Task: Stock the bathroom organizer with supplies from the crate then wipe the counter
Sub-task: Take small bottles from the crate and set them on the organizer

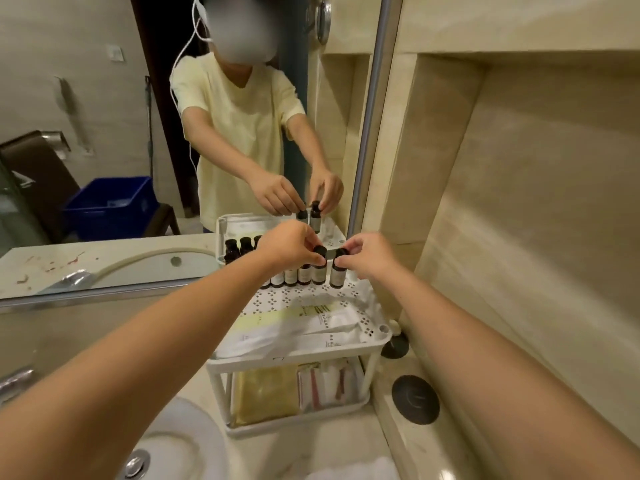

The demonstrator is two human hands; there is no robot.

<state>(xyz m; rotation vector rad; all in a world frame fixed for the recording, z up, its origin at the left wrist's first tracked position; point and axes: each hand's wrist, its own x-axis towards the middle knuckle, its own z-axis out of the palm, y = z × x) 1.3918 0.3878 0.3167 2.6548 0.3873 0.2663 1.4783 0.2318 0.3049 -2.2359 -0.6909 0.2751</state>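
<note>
One chrome tap [15, 379] marks the far left edge, beside a white sink [180, 441] with a metal drain [136, 462], set into the beige counter [311, 448]. Above them the mirror [86, 98] shows a blue crate [110, 206], seen only in reflection; what it holds cannot be made out.

Right of the sink, against the mirror, stands the white two-tier organizer [375, 344]. Its lower shelf holds a yellowish packet [265, 393] and, beside it, a bundle of small wrapped items [325, 382]. Its perforated top shelf carries flat white sachets [311, 327] at the front and a row of small dark-capped bottles [287, 276] at the back.

Left hand [287, 244]: thumb and fingertips pinch the black cap of the last bottle [318, 275] at the right end of that row, which stands upright on the shelf.

Right hand [370, 254]: thumb and forefinger pinch the cap of a separate bottle [337, 277], upright just beside the row — whether its base touches the shelf cannot be told.

A white cloth [356, 469] shows at the bottom edge, in front of the organizer. Farther right, two black round discs [415, 400] lie on the stone ledge [401, 445] — one near the organizer's corner post, the other closer to the camera.
</note>
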